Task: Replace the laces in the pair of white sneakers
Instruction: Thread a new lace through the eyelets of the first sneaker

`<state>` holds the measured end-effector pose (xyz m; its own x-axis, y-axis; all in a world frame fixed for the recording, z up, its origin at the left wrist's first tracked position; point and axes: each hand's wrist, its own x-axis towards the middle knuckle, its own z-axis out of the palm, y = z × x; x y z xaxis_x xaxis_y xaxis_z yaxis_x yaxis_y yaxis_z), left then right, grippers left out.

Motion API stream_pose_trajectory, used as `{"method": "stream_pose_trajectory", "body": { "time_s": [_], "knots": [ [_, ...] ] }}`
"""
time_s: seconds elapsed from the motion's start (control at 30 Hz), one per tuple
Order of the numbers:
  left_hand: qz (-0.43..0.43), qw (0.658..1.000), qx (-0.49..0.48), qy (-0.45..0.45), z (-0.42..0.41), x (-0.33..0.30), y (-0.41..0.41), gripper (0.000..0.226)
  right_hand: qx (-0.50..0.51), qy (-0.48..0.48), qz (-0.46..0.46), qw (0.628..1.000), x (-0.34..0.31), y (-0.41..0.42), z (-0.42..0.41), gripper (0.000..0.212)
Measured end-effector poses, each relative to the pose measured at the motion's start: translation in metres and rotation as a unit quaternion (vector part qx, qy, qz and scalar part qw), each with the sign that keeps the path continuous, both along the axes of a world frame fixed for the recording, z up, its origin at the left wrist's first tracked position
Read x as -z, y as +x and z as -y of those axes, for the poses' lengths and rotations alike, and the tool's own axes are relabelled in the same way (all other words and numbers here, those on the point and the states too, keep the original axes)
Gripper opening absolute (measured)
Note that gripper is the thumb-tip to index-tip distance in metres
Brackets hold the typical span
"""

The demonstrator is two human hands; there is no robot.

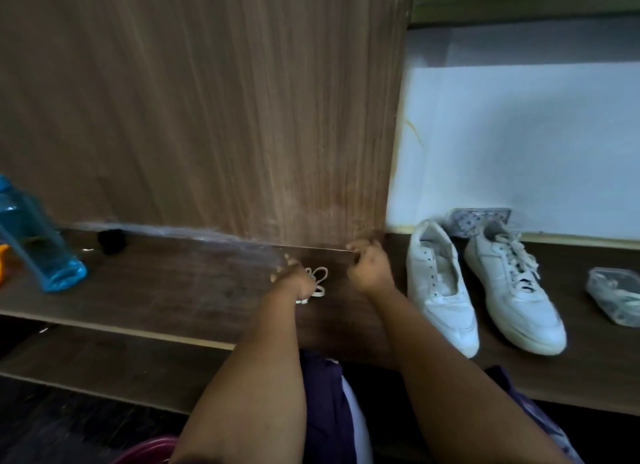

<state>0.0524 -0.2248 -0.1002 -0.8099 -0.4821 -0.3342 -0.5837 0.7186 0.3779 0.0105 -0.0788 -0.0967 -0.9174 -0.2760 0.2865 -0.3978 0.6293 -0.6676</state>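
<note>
While the two white sneakers stand side by side toward the right end of the counter [194,290], both hands work a loose white lace [318,282] near the counter's back edge, left of the shoes. Head view: the left hand [294,278] lies over the bunched lace, fingers curled about it; the right hand [369,268] is curled as if pinching one end, though the strand there is too blurred to confirm. The unlaced sneaker [440,287] stands just beside the right hand, its long axis running from back edge to front, toe toward the person; the laced sneaker [512,287] stands beyond it. The right hand is nearer both. A clear packet [616,295] lies further right, a blue bottle [38,242] at the left end.
</note>
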Motion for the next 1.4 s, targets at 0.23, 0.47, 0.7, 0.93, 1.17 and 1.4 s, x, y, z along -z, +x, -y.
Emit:
{"method": "stream_pose_trajectory", "body": {
  "time_s": [0.23, 0.47, 0.7, 0.93, 1.17, 1.4],
  "knots": [
    [-0.110, 0.982, 0.139, 0.061, -0.153, -0.044, -0.018, 0.121, 0.173, -0.065, -0.112, 0.976, -0.036, -0.021, -0.146, 0.023],
    [-0.108, 0.983, 0.127, 0.078, -0.247, -0.022, -0.019, 0.116, 0.261, 0.086, 0.040, 0.961, -0.001, -0.015, -0.245, 0.081],
    [-0.136, 0.987, 0.044, 0.075, -0.266, -0.007, -0.019, 0.115, 0.216, 0.147, 0.220, 0.940, 0.016, -0.006, -0.265, 0.127],
    [-0.121, 0.992, 0.017, 0.009, -0.262, -0.004, -0.029, 0.105, 0.208, 0.179, 0.236, 0.932, 0.007, 0.001, -0.250, 0.139],
    [-0.076, 0.997, 0.017, -0.007, -0.247, -0.013, -0.030, 0.115, 0.166, 0.186, 0.237, 0.939, 0.005, 0.007, -0.227, 0.139],
    [-0.113, 0.993, 0.023, -0.011, -0.236, -0.008, -0.034, 0.110, 0.158, 0.121, 0.169, 0.965, -0.024, -0.008, -0.238, 0.089]
  ]
}}
